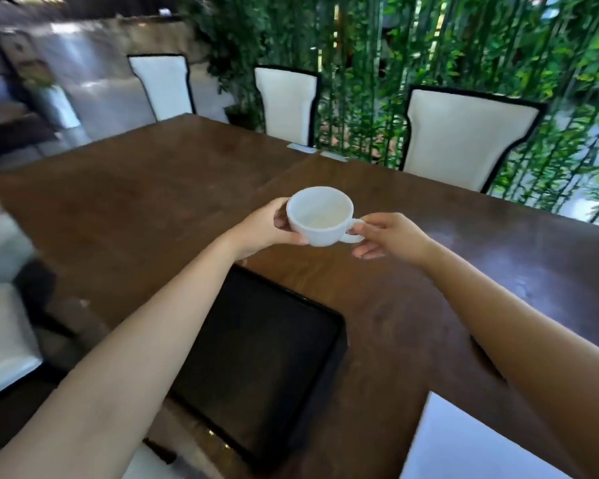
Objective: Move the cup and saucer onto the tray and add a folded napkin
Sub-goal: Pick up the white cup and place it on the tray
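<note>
An empty white cup (320, 216) is held in the air above the brown table (146, 188), beyond the far end of the black tray (267, 361). My left hand (263, 228) cups its left side and underside. My right hand (384, 236) pinches the cup's handle (355, 233) between thumb and fingers. The tray lies flat on the table near me, with nothing on it. No saucer is in view. A white flat sheet, possibly a napkin (464, 444), lies at the bottom right, partly hidden by my right forearm.
Three white chairs with black trim stand along the table's far side (161, 86) (287, 100) (464, 136). A green plant screen (429, 46) rises behind them. Another white seat (4, 337) is at the left. Two small flat cards (301, 147) lie at the far table edge.
</note>
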A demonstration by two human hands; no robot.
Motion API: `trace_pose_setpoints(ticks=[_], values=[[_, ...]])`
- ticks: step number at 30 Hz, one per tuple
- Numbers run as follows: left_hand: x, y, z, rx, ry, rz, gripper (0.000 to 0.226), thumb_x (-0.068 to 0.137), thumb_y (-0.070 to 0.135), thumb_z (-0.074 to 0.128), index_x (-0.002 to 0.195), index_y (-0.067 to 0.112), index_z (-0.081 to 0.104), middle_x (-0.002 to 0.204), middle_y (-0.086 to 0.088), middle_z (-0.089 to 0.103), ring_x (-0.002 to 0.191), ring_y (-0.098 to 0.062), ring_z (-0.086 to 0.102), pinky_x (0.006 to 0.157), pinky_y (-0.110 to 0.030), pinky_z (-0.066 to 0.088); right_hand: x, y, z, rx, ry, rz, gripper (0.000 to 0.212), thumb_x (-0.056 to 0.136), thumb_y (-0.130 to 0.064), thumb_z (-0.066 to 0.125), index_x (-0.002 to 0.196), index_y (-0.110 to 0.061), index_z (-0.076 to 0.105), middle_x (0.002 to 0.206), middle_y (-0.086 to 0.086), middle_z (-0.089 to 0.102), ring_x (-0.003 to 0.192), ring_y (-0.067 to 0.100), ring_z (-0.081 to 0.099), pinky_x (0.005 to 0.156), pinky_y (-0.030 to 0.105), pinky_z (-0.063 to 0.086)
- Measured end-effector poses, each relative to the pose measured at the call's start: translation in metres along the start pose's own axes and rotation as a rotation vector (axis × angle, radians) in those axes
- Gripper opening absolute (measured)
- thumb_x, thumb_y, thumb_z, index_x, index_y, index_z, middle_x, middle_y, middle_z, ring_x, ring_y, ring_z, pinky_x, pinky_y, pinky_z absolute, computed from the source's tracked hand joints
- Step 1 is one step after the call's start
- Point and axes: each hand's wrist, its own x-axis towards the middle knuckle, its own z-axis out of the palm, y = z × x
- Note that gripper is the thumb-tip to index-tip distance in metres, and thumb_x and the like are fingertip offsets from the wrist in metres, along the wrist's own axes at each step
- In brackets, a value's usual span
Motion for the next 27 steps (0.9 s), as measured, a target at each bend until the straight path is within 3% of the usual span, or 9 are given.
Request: trace_pose_setpoints(ticks=[4,10,15,20,24,27], values=[[-0.031,-0.021,-0.051,-0.021,0.044,-0.005,0.074,0.064,0.008,0.082,0.126,0.031,0.049,0.131,0.007,0.056,0.123,-0.008,0.050,0.101,-0.031,0.043,0.018,-0.017,0.054,0.088,-0.097,0.017,0.017,0.095,-0.023,0.052,0.090,-0.012,0.065,0.085,0.004,0.067,0.071,0.012,0.068,0.065,0.018,0.059],[-0.060,-0.063,-0.104,-0.082,0.110,-0.045,0.077,0.063,0.008,0.081,0.124,0.042,0.050,0.128,0.015,0.058,0.121,-0.003,0.052,0.088,-0.017,0.047,0.056,-0.014,0.130,0.160,-0.084,0.035,0.020,0.094,-0.023,0.053,0.102,-0.010,0.065,0.091,0.004,0.068,0.074,0.011,0.069,0.069,0.018,0.059],[-0.068,-0.118,-0.123,-0.140,0.156,-0.102,0.082,0.069,-0.001,0.076,0.136,0.031,0.041,0.137,0.008,0.050,0.125,-0.006,0.048,0.098,-0.023,0.045,0.083,0.014,0.184,0.169,-0.063,0.084,0.023,0.093,-0.024,0.054,0.107,-0.009,0.064,0.098,0.006,0.070,0.080,0.013,0.070,0.077,0.025,0.059],[-0.067,-0.159,-0.122,-0.123,0.143,-0.185,0.082,0.071,0.008,0.079,0.138,0.032,0.039,0.131,0.018,0.050,0.113,0.009,0.050,0.083,-0.008,0.045,0.095,0.046,0.217,0.142,-0.077,0.136,0.026,0.093,-0.028,0.054,0.110,-0.011,0.063,0.096,0.004,0.070,0.086,0.015,0.070,0.084,0.032,0.057],[-0.064,-0.192,-0.119,-0.120,0.139,-0.224,0.084,0.067,0.014,0.082,0.136,0.035,0.039,0.135,0.012,0.046,0.124,-0.003,0.043,0.100,-0.023,0.037,0.102,0.067,0.235,0.139,-0.089,0.210,0.023,0.092,-0.027,0.055,0.108,-0.012,0.063,0.094,0.003,0.070,0.086,0.015,0.070,0.083,0.030,0.057],[-0.064,-0.209,-0.116,-0.139,0.118,-0.251,0.082,0.066,0.016,0.082,0.133,0.037,0.040,0.134,0.012,0.046,0.124,-0.003,0.042,0.099,-0.022,0.036,0.106,0.079,0.247,0.127,-0.093,0.238,0.023,0.092,-0.027,0.055,0.107,-0.011,0.063,0.090,0.003,0.070,0.085,0.015,0.070,0.080,0.028,0.057]])
